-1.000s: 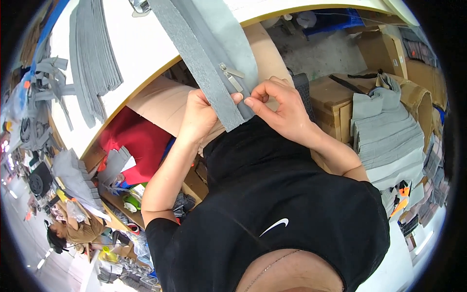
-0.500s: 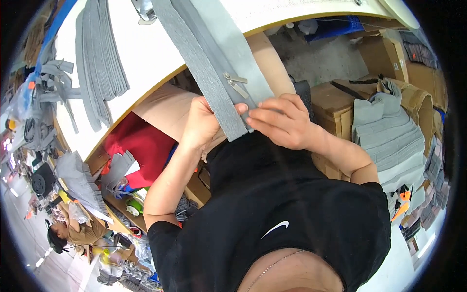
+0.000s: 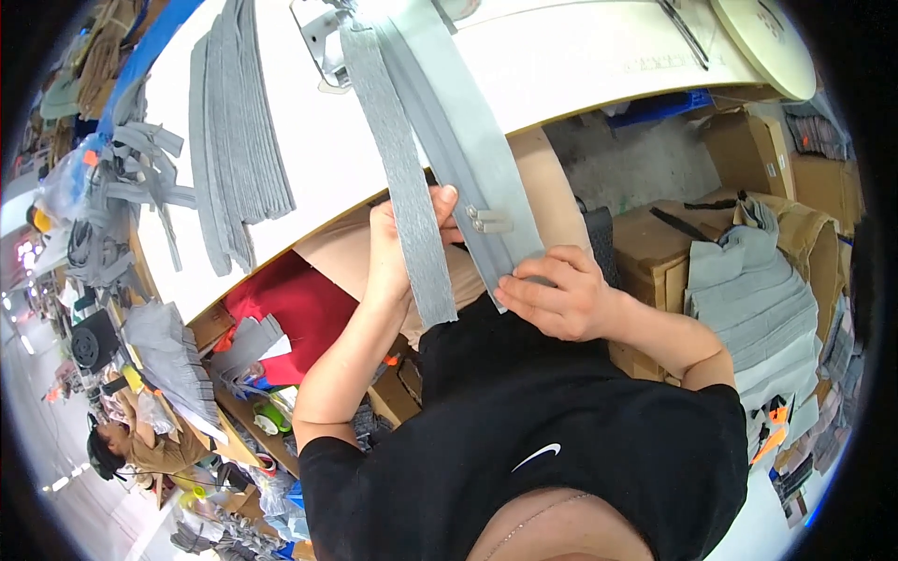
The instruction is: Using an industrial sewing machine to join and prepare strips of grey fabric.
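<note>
My left hand (image 3: 388,248) is closed around a textured grey strip (image 3: 426,266), its thumb showing above the strip's right edge. My right hand (image 3: 557,294) grips the lower end of a grey zipper tape (image 3: 441,154), which lies along a pale grey fabric band (image 3: 479,117). Two silver zipper pulls (image 3: 488,221) sit on the tape between my hands. The pieces run up across the white table (image 3: 580,56) to a metal machine part (image 3: 321,47), and a gap shows between strip and tape near my left hand.
Stacked grey strips (image 3: 238,140) and loose scraps (image 3: 154,187) lie on the table's left. Red cloth (image 3: 309,337) is beneath its edge. Cardboard boxes (image 3: 645,262) and folded grey fabric (image 3: 748,299) are at right. A co-worker (image 3: 150,449) is at lower left.
The fabric and both hands appear lower in view. My left thumb has shifted upward and the textured strip has separated from the zipper tape; my right hand has moved down along the tape.
</note>
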Motion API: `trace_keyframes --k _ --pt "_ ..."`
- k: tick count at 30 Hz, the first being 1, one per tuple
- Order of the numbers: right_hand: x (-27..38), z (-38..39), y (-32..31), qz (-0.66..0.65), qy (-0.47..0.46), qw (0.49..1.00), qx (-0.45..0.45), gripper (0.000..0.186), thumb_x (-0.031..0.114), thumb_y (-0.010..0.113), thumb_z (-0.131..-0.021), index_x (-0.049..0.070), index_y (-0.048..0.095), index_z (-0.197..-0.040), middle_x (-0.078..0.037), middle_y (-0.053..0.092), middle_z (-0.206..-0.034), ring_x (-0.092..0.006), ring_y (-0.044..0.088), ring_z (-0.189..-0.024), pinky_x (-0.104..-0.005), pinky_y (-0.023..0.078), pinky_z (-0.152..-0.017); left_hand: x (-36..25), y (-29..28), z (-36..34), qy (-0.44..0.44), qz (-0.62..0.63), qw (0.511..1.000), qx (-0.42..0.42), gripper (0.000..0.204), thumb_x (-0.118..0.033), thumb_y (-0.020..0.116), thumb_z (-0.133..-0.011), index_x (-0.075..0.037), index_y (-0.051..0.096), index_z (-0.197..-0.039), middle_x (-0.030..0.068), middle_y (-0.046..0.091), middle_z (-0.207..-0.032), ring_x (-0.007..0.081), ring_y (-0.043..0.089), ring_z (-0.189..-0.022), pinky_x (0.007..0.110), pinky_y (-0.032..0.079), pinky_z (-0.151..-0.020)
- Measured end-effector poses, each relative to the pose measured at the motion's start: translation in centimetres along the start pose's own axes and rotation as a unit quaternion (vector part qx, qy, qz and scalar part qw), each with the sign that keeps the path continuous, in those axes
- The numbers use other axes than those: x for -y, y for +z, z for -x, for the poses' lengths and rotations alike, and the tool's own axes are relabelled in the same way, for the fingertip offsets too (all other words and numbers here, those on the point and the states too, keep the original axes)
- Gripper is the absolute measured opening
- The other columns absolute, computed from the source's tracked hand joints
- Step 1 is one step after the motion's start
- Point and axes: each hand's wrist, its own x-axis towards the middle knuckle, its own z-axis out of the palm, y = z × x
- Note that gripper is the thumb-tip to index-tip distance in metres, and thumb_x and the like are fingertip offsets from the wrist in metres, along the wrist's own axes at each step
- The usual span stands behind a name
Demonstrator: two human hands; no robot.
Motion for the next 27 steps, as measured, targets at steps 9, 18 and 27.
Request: trace_keyframes --k 9,18,27 --pt "-0.4 0.1 1.1 -0.053 0.055 0.997 0.029 0.02 0.014 0.075 -0.078 0.009 0.077 -0.096 0.001 0.071 -0.101 -0.0171 0.066 -0.094 -0.0351 0.049 -0.084 -5.7 -5.5 -2.7 0.181 -0.343 0.92 0.057 0.013 0.001 0.059 -0.09 0.002 0.071 -0.097 0.0093 0.069 -0.075 0.0127 0.062 -0.063 0.029 0.049 -0.061" --pt "-1.1 -0.2 1.4 -0.092 0.064 0.991 0.073 0.028 0.012 0.072 -0.075 0.008 0.075 -0.103 0.001 0.071 -0.104 -0.0188 0.065 -0.097 -0.0366 0.048 -0.086 -10.0 -4.9 -11.3 0.419 -0.378 0.818 -0.112 0.014 0.008 0.07 -0.083 -0.002 0.07 -0.092 0.0065 0.07 -0.094 0.0157 0.058 -0.068 0.03 0.048 -0.063" --pt "-1.5 -0.2 2.1 -0.104 0.068 0.99 0.072 0.028 0.013 0.073 -0.075 0.01 0.076 -0.103 0.001 0.071 -0.105 -0.0175 0.065 -0.098 -0.0351 0.047 -0.086 -9.5 -3.7 -12.3 0.457 -0.333 0.819 -0.101 0.015 0.008 0.074 -0.079 -0.002 0.076 -0.09 0.0073 0.074 -0.091 0.019 0.066 -0.074 0.03 0.052 -0.071"
